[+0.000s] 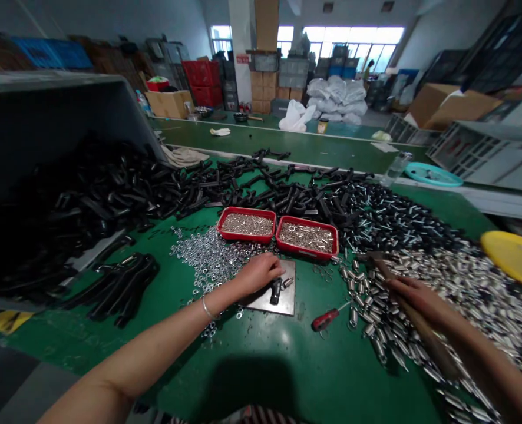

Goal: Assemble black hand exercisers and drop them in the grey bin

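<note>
Left hand closed around black fitting on steel plate, lower center; right hand gripping wooden hammer; red screwdriver lies between them.

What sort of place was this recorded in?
Probably a small factory workshop doing manual assembly: a long green workbench covered in heaps of black parts, a red tray of small metal hardware, and stacked cartons behind.
</note>
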Available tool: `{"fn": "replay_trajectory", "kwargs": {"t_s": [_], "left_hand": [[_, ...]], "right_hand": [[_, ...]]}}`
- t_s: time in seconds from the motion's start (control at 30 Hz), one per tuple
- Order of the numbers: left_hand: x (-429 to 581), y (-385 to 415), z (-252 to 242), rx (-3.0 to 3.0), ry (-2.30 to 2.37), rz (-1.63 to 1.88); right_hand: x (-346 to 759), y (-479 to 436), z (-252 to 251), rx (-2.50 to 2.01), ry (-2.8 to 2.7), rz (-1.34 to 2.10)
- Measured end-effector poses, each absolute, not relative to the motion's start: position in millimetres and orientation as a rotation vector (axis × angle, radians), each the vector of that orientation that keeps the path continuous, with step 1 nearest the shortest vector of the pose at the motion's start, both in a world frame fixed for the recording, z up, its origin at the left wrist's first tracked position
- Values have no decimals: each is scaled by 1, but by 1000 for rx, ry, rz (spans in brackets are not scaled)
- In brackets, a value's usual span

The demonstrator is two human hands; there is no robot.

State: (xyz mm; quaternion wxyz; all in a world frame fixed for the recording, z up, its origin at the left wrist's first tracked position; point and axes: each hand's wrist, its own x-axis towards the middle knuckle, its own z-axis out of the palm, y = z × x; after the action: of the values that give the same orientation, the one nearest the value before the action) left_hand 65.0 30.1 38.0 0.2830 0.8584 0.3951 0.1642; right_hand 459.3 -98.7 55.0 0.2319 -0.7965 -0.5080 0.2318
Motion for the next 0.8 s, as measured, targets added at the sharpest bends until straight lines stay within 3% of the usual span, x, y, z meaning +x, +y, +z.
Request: {"fn": "replay_trajectory", "kwargs": {"t_s": [0.27,0.4,0.53,0.8], "left_hand": [[65,21,20,2409,1148,367],[65,21,18,2672,976,406],[64,22,21,2815,725,398],[39,0,14,2531,912,435]], "right_hand": [[362,-129,62,-1834,-1460,1050],[332,-136,57,-1752,-1526,1153],[323,-133,52,-1760,-1772,1064],[296,-140,75,-1755,-1798,715]]}}
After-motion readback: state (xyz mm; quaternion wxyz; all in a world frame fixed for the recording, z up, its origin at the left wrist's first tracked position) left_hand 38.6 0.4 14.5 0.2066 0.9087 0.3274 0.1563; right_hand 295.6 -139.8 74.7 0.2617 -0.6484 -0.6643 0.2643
